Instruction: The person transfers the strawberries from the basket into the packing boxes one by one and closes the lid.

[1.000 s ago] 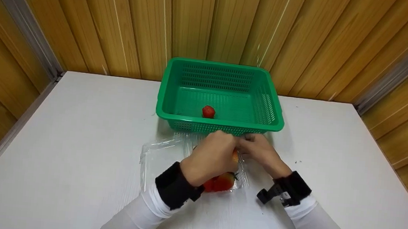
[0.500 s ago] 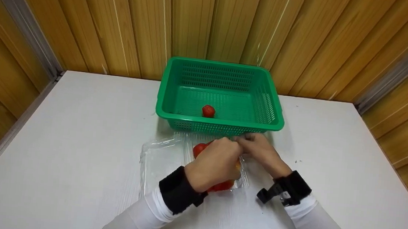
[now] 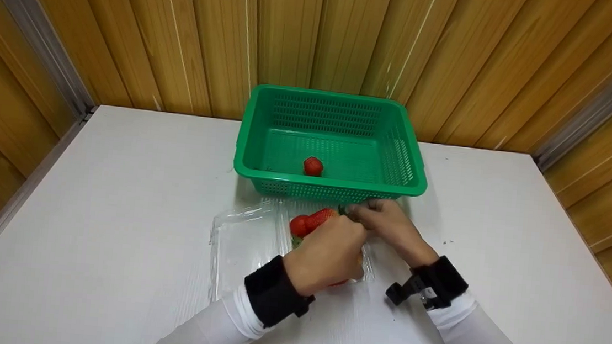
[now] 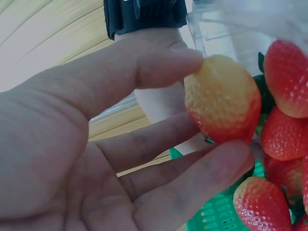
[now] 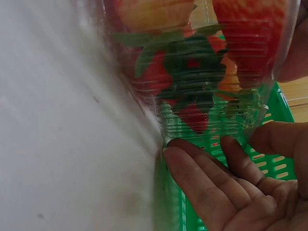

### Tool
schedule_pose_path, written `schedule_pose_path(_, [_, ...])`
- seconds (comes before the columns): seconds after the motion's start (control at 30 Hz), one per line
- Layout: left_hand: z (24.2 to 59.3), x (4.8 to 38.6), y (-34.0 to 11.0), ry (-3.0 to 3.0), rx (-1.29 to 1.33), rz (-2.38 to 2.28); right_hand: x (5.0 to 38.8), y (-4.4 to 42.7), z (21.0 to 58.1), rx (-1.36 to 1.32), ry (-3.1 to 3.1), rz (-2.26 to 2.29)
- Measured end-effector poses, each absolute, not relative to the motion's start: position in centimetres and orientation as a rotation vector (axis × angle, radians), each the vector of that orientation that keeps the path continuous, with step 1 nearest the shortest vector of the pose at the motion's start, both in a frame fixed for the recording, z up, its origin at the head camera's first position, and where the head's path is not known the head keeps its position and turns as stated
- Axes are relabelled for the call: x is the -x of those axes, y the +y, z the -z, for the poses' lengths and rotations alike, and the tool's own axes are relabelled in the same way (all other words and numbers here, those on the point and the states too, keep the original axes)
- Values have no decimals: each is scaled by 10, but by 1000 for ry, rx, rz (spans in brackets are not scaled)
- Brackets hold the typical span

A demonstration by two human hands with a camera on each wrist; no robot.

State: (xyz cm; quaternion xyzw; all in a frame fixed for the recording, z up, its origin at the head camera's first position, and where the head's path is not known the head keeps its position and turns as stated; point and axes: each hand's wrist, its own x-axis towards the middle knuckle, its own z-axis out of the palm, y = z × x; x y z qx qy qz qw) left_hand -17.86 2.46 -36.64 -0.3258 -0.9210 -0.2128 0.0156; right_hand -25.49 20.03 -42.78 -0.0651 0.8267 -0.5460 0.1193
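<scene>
My left hand (image 3: 326, 257) is over the clear plastic clamshell box (image 3: 247, 244). In the left wrist view its thumb and fingertips pinch a strawberry (image 4: 224, 98), pale yellow at one end and red at the other. Beside that berry sit several red strawberries (image 4: 284, 134) with green leaves. The head view shows red strawberries (image 3: 319, 217) at the box's back, partly hidden by the left hand. My right hand (image 3: 390, 226) holds the box's back right corner, with its thumb at the edge and fingers against the ribbed side, as the right wrist view shows.
Just behind the box stands a green plastic basket (image 3: 332, 183) with one red strawberry (image 3: 313, 166) inside near its front wall. The box's lid lies folded open to the left on the white table (image 3: 115, 205). Wood-patterned panels (image 3: 185, 34) wall the table's back and sides.
My left hand has shifted a little right and toward me, uncovering red strawberries at the back left of the box. The right hand stays at the corner. Basket and box have not moved.
</scene>
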Motion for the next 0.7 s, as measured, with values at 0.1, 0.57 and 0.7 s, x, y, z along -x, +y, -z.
schedule_pose_path(0.1, [367, 178, 26, -2870, 1006, 643, 254, 200, 427, 198, 2420, 1600])
schedule_pose_path(0.57, [374, 179, 31, -2907, 959, 543, 254, 200, 427, 204, 2420, 1604])
schedule_pose_path(0.7, [375, 179, 32, -2905, 935, 523, 254, 200, 426, 199, 2430, 1594])
